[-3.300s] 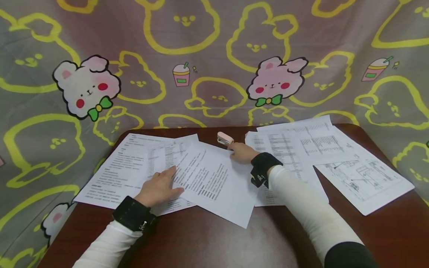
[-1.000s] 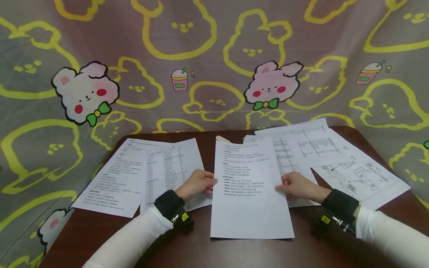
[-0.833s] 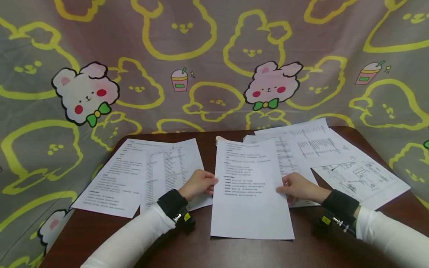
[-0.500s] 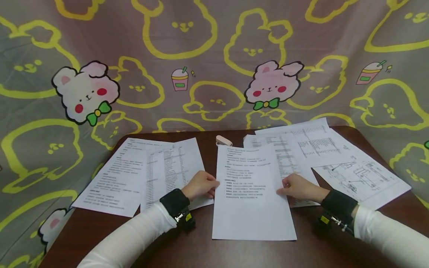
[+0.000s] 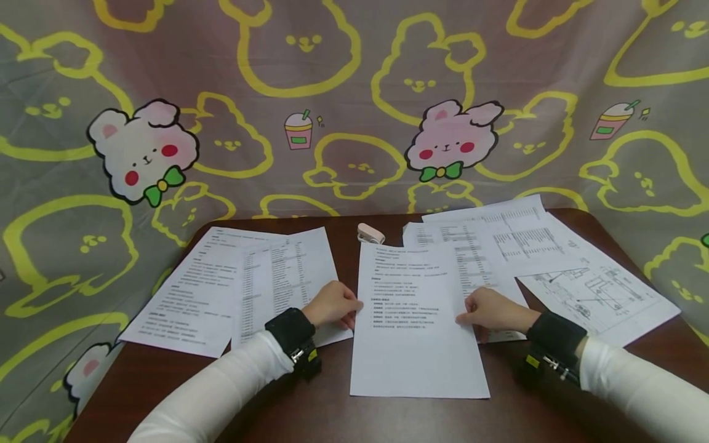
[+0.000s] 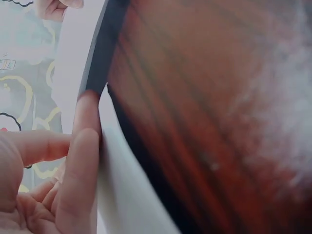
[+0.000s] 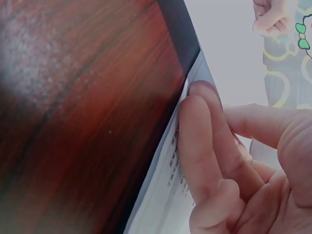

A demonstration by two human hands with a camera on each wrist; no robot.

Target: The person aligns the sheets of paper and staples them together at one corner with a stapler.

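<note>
A printed sheet of paper (image 5: pixel 418 357) lies in front of the person, its long sides pointing away; whether it is one sheet or several cannot be told. The left hand (image 5: pixel 333 304) pinches its left edge, with the thumb on top and fingers beneath. On the opposite edge the right hand (image 5: pixel 493 311) pinches in the same way. In the right wrist view, fingers (image 7: pixel 197 141) sit under the paper's edge. The left wrist view shows the left fingers (image 6: pixel 80 175) along the other edge. Just beyond the sheet's far end lies a small pale pink stapler (image 5: pixel 371 233).
Two overlapping printed sheets (image 5: pixel 188 295) lie at the left of the dark brown table (image 5: pixel 310 412). More printed pages (image 5: pixel 532 240) and a line drawing (image 5: pixel 604 307) spread over the right side. A patterned curtain (image 5: pixel 343 74) hangs behind the table.
Earlier the right hand was near the stapler and the sheet lay askew. Both hands then took its edges and turned it straight. Lately its far end has lowered, uncovering the stapler.
</note>
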